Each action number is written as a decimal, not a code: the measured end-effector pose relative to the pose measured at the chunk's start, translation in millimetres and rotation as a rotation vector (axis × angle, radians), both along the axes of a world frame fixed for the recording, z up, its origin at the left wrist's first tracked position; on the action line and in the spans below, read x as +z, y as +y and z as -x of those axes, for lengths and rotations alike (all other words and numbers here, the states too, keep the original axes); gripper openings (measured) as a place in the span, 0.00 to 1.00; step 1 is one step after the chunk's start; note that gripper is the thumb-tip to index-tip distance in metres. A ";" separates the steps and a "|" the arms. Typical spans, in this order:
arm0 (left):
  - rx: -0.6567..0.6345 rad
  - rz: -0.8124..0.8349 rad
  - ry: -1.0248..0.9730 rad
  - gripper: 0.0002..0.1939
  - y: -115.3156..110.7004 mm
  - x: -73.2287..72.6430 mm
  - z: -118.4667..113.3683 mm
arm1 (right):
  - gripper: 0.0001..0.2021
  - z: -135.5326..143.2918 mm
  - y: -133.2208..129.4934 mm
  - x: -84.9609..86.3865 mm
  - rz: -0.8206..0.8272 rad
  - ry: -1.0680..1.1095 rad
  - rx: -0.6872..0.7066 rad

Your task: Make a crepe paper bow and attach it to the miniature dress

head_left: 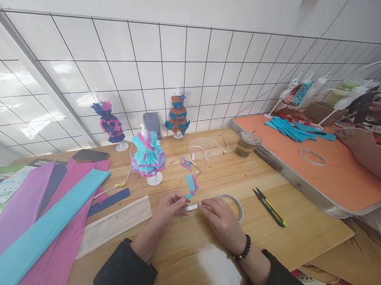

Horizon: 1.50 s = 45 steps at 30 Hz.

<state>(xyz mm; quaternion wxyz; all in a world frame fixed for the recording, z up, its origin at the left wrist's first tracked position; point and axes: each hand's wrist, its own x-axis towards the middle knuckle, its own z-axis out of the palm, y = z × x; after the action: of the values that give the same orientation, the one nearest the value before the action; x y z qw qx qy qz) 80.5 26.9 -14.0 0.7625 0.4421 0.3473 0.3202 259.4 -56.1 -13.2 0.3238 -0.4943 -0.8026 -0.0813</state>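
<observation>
Between my two hands a short white strip (191,207) is stretched. My left hand (170,207) pinches its left end, and a small turquoise and pink piece (191,183) lies just above those fingertips. The strip's right end is between the closed fingers of my right hand (221,218), which has a dark bead bracelet at the wrist. Right beside that hand lies a roll of white tape (239,209), partly hidden by it. Thread snips (270,207) with yellow and green handles rest farther right. A mini dress form in a turquoise and pink ruffled dress (148,156) stands behind my left hand.
Crepe paper sheets (47,228) cover the left side. Two more dressed forms (111,126) (177,115) stand by the tiled wall. A lidded cup (248,144) is at the back right. On the orange table (295,170) are turquoise strips, another tape ring and another person's arm (365,153).
</observation>
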 end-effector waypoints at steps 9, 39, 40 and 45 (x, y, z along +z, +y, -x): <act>-0.046 -0.109 0.116 0.15 -0.3 4.8 1.0 | 0.16 1.2 0.5 -2.4 0.041 0.025 0.014; 0.069 -0.233 0.128 0.15 -9.0 6.1 -8.7 | 0.14 14.5 0.3 -2.6 0.266 0.546 0.026; 0.069 -0.226 0.122 0.15 -9.7 6.9 -9.2 | 0.14 14.6 0.7 -3.7 0.285 0.615 0.025; 0.090 -0.202 0.055 0.15 -7.0 4.3 -8.9 | 0.16 10.6 5.1 -12.4 0.405 1.024 -0.004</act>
<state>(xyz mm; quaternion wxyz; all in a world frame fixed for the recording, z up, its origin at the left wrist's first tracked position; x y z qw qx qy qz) 89.5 19.9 -9.7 0.6892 0.5091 0.3535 0.3754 248.8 -50.9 -25.6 0.5712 -0.5247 -0.5411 0.3251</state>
